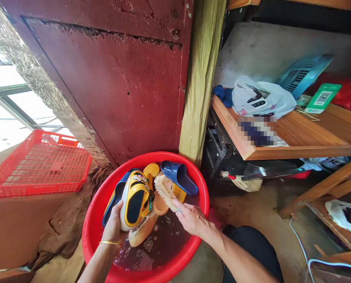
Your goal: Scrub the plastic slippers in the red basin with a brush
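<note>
A red basin (204,196) holds dark water and several slippers. My left hand (114,224) grips a yellow and white slipper (136,196) with a dark insole, tilted above the water. In my right hand (190,216) is a scrubbing brush (165,190), its pale bristles showing, a little to the right of that slipper. A second brush (142,232) lies below the held slipper, partly hidden by it. Behind the brush in my hand rests a blue slipper (179,177) against the basin's far right side. Another dark blue slipper is partly covered at the left.
A red plastic crate (54,165) stands at the left, near a brown cloth (66,224). Behind the basin is a dark red door (119,90). A wooden shelf (305,151) with a white plastic bag (260,96) is at the right, a wooden stool-like frame below it.
</note>
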{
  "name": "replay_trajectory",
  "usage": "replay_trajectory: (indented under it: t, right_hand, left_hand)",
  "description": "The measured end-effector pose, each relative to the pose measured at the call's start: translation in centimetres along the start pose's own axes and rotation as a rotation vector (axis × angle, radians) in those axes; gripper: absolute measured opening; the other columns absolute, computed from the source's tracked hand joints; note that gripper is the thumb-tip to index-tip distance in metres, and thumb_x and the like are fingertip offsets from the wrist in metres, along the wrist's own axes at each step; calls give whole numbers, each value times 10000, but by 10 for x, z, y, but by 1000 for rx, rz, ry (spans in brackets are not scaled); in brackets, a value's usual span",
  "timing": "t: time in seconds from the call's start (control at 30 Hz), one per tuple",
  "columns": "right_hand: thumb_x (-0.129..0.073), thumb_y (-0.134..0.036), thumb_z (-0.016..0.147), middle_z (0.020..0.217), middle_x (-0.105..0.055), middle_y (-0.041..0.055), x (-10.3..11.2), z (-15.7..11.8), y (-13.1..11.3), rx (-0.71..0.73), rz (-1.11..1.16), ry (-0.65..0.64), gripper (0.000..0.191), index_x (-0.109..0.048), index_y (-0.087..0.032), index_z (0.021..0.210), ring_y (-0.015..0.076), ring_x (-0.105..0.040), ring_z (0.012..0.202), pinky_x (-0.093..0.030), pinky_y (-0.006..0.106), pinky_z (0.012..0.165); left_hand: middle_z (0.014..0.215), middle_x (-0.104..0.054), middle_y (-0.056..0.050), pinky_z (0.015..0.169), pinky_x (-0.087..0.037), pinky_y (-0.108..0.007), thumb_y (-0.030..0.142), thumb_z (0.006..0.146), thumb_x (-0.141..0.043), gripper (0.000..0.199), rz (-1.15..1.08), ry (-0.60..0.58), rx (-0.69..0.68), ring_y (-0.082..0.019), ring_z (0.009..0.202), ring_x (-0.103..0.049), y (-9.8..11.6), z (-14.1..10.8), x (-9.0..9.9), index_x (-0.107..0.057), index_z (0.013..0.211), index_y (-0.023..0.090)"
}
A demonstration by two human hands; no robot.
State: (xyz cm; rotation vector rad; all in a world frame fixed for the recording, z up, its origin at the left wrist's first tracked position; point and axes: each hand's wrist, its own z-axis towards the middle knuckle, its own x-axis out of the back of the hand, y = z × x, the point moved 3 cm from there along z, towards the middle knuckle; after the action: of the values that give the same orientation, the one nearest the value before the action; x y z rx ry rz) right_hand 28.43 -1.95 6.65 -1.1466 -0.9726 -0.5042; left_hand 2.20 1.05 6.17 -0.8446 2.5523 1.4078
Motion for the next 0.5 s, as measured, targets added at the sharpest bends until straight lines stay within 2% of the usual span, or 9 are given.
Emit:
replay_trajectory:
  t: [0.1, 0.2, 0.3, 0.37, 0.43, 0.5]
  right_hand:
    - [-451, -284, 978, 1204, -735, 97, -18, -23, -23, 77, 22, -78, 575, -394, -266, 1551, 252, -725, 978, -567, 344, 882]
    - [-477, -280, 943, 1064, -767, 108, -39, -29, -41, 32, -55, -197, 667, -313, -281, 1589, 291, -741, 870, -589, 396, 827]
    - [-430, -277, 959, 1074, -756, 149, -43, -4, -44, -89, 10, -204, 603, -381, -220, 1558, 321, -732, 955, -582, 411, 844]
    - [-434, -264, 960, 1051, -753, 118, -35, 24, -41, -125, 152, -166, 544, -460, -219, 1502, 280, -733, 935, -577, 372, 843]
    - [-462, -244, 941, 944, -738, 55, -26, 48, -34, -184, 331, -196, 546, -473, -239, 1487, 190, -716, 698, -586, 302, 716]
    - [-490, -241, 919, 804, -681, -10, -23, 61, -28, -260, 535, -308, 602, -423, -247, 1517, 114, -606, 473, -543, 235, 532]
  left_hand:
    - [865, -788, -108, 674, -632, -436, 433, 911, -554, 463, -91, -44, 27, -285, 766, -759, -5, -3, -11, -640, 1260, 140]
    - [947, -794, -116, 723, -637, -399, 475, 931, -552, 486, -95, -132, 33, -276, 827, -765, -20, -10, -28, -639, 1268, 136]
    - [1002, -798, -71, 735, -638, -348, 428, 933, -578, 444, -52, -173, 17, -255, 867, -766, -37, -13, -42, -616, 1309, 195]
    - [992, -800, -57, 725, -642, -345, 400, 938, -574, 419, -31, -157, 39, -254, 858, -767, -45, -13, -45, -611, 1311, 214]
    - [994, -800, -64, 725, -645, -350, 388, 946, -556, 397, -12, -134, 62, -258, 877, -769, -48, -10, -44, -617, 1296, 210]
    - [1010, -798, -81, 732, -644, -349, 384, 953, -543, 377, 19, -120, 64, -257, 910, -769, -46, -5, -38, -632, 1268, 197]
